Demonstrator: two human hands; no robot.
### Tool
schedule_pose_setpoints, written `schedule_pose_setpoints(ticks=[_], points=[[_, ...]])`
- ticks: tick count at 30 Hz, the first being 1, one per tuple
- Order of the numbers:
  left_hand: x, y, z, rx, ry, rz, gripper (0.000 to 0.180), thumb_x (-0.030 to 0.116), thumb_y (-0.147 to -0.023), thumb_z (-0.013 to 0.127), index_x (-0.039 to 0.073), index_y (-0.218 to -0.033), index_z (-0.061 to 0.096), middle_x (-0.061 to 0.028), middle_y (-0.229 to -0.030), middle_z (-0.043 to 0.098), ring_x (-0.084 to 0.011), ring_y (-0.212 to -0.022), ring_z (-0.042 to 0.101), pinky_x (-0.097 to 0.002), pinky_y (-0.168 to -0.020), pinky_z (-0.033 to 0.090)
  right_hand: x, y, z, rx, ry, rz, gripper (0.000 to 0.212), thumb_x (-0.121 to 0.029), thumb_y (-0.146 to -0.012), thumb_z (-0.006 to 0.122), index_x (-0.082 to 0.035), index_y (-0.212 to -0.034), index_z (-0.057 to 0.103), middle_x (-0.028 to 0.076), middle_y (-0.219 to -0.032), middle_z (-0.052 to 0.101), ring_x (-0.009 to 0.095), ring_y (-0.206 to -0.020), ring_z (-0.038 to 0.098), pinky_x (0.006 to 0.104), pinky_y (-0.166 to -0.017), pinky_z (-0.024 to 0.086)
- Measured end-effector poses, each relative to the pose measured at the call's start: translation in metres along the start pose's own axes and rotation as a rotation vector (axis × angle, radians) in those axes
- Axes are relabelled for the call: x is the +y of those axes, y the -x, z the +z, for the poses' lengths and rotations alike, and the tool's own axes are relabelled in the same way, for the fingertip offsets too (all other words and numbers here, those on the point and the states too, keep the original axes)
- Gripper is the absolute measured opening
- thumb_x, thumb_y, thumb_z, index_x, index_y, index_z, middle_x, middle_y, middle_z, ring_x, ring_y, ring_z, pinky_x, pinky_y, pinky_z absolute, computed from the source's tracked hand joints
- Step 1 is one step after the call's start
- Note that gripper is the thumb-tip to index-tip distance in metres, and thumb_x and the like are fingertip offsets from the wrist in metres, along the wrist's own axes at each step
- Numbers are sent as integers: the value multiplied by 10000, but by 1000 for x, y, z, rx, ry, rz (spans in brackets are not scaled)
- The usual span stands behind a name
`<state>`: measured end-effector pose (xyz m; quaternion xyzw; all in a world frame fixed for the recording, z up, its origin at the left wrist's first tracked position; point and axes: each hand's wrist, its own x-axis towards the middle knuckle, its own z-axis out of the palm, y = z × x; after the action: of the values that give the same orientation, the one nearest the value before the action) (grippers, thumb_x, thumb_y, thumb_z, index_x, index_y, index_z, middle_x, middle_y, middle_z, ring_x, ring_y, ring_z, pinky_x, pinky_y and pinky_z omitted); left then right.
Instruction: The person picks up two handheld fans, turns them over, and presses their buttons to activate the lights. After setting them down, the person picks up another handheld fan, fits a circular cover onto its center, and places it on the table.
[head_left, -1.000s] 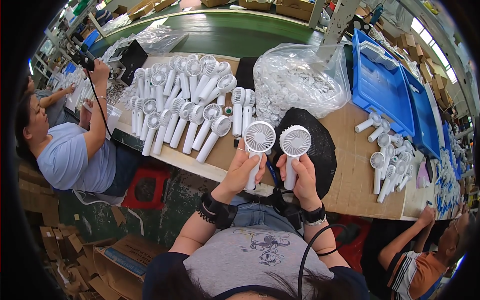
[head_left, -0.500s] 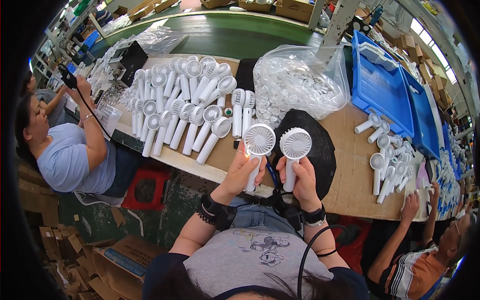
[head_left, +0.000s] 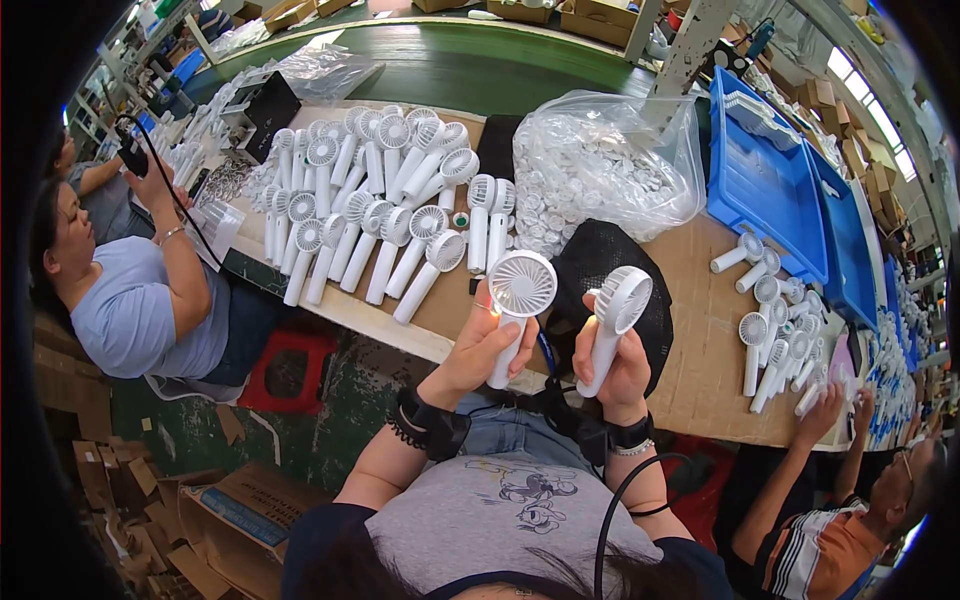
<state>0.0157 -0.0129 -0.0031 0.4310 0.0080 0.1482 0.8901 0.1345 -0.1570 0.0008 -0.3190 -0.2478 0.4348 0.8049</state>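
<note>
Now two white handheld fans are gripped upright above the workbench (head_left: 700, 340), one (head_left: 512, 310) in the left hand (head_left: 480, 345), the other (head_left: 612, 325) in the right hand (head_left: 618, 372), fingers wrapped tight around each handle.

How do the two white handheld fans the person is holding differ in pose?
The fan in the left hand faces the camera squarely, its round grille in full view; the fan in the right hand is turned aside, its head seen obliquely. Both are white, upright, gripped by the handle.
</note>
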Motion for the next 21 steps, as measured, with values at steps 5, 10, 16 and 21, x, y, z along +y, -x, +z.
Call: schedule_pose_setpoints(ticks=[5,10,16,21], points=[[-2,1,-2,-29,-3,-10,574,92,-868,397,219,-1325,74,-114,-845,464,-121,-497,467,-226,-438,400,-2,2,-5,-128,-152,0,600,-338,-813,456,65,-1239,332,107,-618,470,129,-402,401,232,-368,350],[-1,1,-2,-61,5,-11,609,75,-865,404,235,-1337,54,-120,-852,471,-123,-498,471,-227,-438,399,-4,6,-9,-133,-322,46,634,-348,-788,483,69,-1239,329,132,-626,508,140,-427,447,236,-383,366],[-1,2,-3,-48,12,-2,603,68,-867,398,240,-1338,63,-121,-835,469,-126,-492,467,-227,-437,397,-3,3,-4,-118,-160,21,601,-335,-800,468,70,-1225,339,104,-590,459,128,-388,396,228,-343,338],[-2,2,-3,-7,43,1,594,66,-869,392,236,-1337,68,-119,-817,464,-126,-481,457,-226,-434,395,0,3,-2,-65,-76,25,608,-338,-795,483,66,-1225,337,111,-613,484,128,-400,420,220,-367,352]])
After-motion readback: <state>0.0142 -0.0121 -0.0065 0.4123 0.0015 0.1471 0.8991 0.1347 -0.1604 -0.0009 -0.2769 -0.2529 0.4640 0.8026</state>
